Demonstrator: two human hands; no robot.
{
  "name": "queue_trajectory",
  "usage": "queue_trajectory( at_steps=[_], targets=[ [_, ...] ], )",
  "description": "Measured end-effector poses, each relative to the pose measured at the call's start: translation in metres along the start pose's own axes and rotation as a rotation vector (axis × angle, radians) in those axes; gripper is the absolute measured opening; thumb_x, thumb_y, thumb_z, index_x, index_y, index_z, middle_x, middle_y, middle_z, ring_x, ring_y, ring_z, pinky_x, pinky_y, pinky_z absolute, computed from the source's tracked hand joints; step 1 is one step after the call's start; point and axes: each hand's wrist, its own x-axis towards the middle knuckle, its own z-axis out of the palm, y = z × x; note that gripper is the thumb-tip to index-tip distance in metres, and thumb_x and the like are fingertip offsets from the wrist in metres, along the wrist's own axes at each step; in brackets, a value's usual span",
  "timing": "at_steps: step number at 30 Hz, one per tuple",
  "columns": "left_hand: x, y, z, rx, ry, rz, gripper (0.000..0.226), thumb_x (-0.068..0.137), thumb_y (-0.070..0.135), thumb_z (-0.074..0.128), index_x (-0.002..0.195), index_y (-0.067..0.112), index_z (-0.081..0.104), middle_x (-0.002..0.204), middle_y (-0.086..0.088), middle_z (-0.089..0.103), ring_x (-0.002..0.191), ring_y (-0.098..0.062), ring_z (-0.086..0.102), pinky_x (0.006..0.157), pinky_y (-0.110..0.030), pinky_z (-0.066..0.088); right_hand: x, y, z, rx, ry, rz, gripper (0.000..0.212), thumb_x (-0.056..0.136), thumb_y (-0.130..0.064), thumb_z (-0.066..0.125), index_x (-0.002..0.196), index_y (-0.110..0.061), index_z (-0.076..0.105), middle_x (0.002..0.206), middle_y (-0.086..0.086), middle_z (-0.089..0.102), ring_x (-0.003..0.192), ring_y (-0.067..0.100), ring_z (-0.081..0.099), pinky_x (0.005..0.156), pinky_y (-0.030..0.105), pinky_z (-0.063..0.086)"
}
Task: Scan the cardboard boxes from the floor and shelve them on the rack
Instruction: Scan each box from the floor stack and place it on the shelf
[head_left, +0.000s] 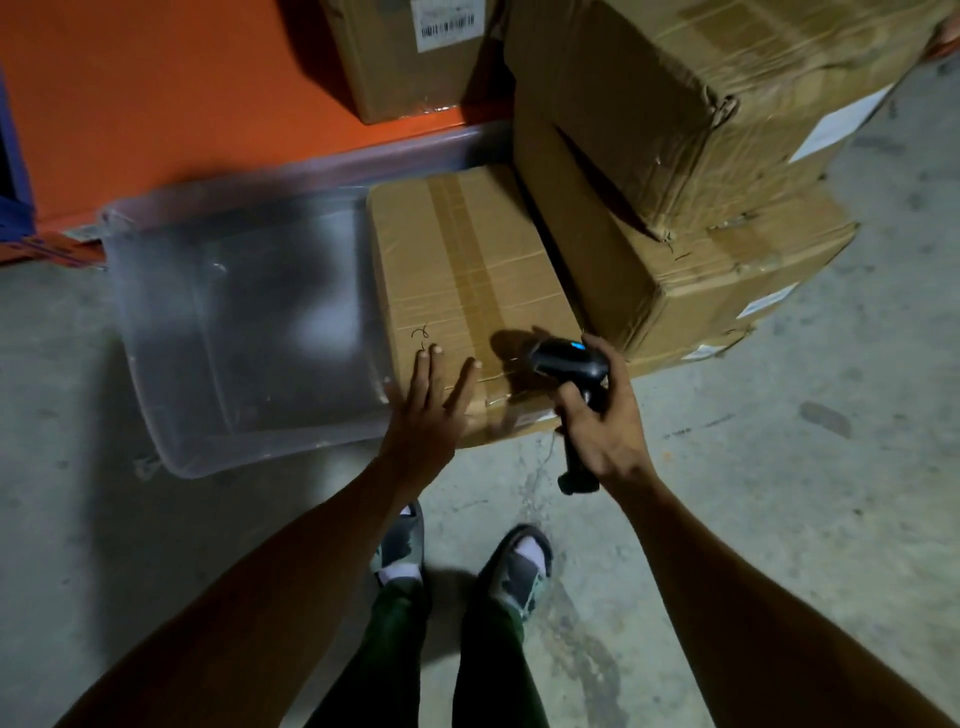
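Cardboard box (467, 291) under flat left hand (428, 415), right hand (602, 421) gripping scanner (569, 361), labels unreadable

- Both bare forearms are reaching forward and down from the bottom corners of the view, converging toward the middle.
- The left hand (428, 410) is lying palm down with its fingers straight and slightly spread, the fingertips (436, 352) touching the top near edge of a cardboard box (467, 280).
- The right hand (605, 421) is gripping the handle of a black handheld scanner (569, 364), fingers curled round it, thumb stretching up beside the scanner's head.
- The right wrist is bending slightly inward, toward the left hand.
- Two legs in dark trousers are standing below, feet in slide sandals and pale socks.
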Motion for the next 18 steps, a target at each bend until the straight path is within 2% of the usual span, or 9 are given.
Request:
queue_trajectory(
  at_steps=[1, 2, 6, 9, 10, 13, 16, 18],
  targets=[
    [0.000, 0.000, 0.003, 0.008, 0.016, 0.031, 0.064, 0.101, 0.049, 0.041, 0.156, 0.017, 0.032, 0.155, -0.032, 0.032, 0.141, -0.048, 0.036, 0.101, -0.070, 0.038, -0.012, 0.006, -0.001, 0.025, 0.007, 0.010, 0.059, 0.100, -0.009, 0.061, 0.147, -0.041, 0.045, 0.129, -0.007, 0.060, 0.097, 0.019, 0.073, 0.082, 0.033, 0.064],
    [0.000, -0.002, 0.004, -0.007, 0.012, 0.044, 0.062, 0.102, 0.049, 0.038, 0.156, 0.019, 0.031, 0.155, -0.031, 0.030, 0.142, -0.048, 0.035, 0.099, -0.071, 0.039, -0.022, 0.013, 0.000, 0.047, 0.020, 0.014, 0.058, 0.100, -0.008, 0.061, 0.145, -0.043, 0.046, 0.128, -0.005, 0.061, 0.090, 0.022, 0.075, 0.075, 0.035, 0.065],
    [0.008, -0.011, 0.013, -0.110, -0.043, 0.053, 0.065, 0.099, 0.053, 0.031, 0.157, 0.025, 0.027, 0.160, -0.025, 0.027, 0.146, -0.046, 0.028, 0.094, -0.075, 0.043, -0.051, 0.043, 0.003, 0.045, 0.096, 0.027, 0.063, 0.097, -0.006, 0.063, 0.140, -0.050, 0.049, 0.113, -0.005, 0.068, 0.074, 0.016, 0.074, 0.060, 0.028, 0.061],
    [0.020, -0.023, 0.008, -0.132, -0.074, 0.039, 0.070, 0.096, 0.056, 0.028, 0.155, 0.039, -0.004, 0.168, -0.011, 0.004, 0.153, -0.037, 0.005, 0.107, -0.072, 0.032, -0.063, 0.054, 0.007, 0.083, 0.129, 0.000, 0.065, 0.094, -0.006, 0.067, 0.139, -0.050, 0.051, 0.110, -0.005, 0.072, 0.076, 0.010, 0.072, 0.063, 0.022, 0.058],
    [0.023, -0.026, 0.003, -0.131, -0.035, 0.024, 0.069, 0.099, 0.051, 0.035, 0.155, 0.042, -0.005, 0.168, -0.008, 0.004, 0.154, -0.035, 0.006, 0.108, -0.070, 0.034, -0.064, 0.053, 0.008, 0.095, 0.141, -0.020, 0.065, 0.093, -0.007, 0.069, 0.138, -0.051, 0.051, 0.110, -0.011, 0.073, 0.082, 0.006, 0.073, 0.067, 0.019, 0.057],
    [0.035, -0.031, -0.028, -0.093, 0.157, -0.017, 0.074, 0.098, 0.022, 0.059, 0.156, 0.041, 0.018, 0.166, -0.009, 0.019, 0.149, -0.037, 0.027, 0.100, -0.066, 0.043, -0.062, 0.035, 0.011, 0.116, 0.160, -0.058, 0.062, 0.092, -0.021, 0.076, 0.139, -0.052, 0.050, 0.111, -0.042, 0.065, 0.103, -0.006, 0.069, 0.082, 0.014, 0.057],
    [0.052, -0.034, -0.060, -0.109, 0.323, -0.076, 0.093, 0.079, -0.009, 0.057, 0.153, 0.040, 0.031, 0.164, -0.015, 0.021, 0.146, -0.041, 0.029, 0.101, -0.070, 0.035, -0.051, 0.012, 0.013, 0.158, 0.190, -0.094, 0.061, 0.093, -0.036, 0.078, 0.143, -0.051, 0.047, 0.111, -0.050, 0.060, 0.109, -0.018, 0.062, 0.087, 0.007, 0.052],
    [0.065, -0.036, -0.076, -0.120, 0.352, -0.088, 0.095, 0.074, -0.008, 0.061, 0.152, 0.038, 0.034, 0.163, -0.017, 0.021, 0.147, -0.039, 0.024, 0.104, -0.074, 0.027, -0.043, -0.001, 0.016, 0.177, 0.194, -0.126, 0.066, 0.093, -0.039, 0.077, 0.149, -0.046, 0.043, 0.113, -0.049, 0.059, 0.110, -0.019, 0.060, 0.087, 0.002, 0.049]
  ],
)
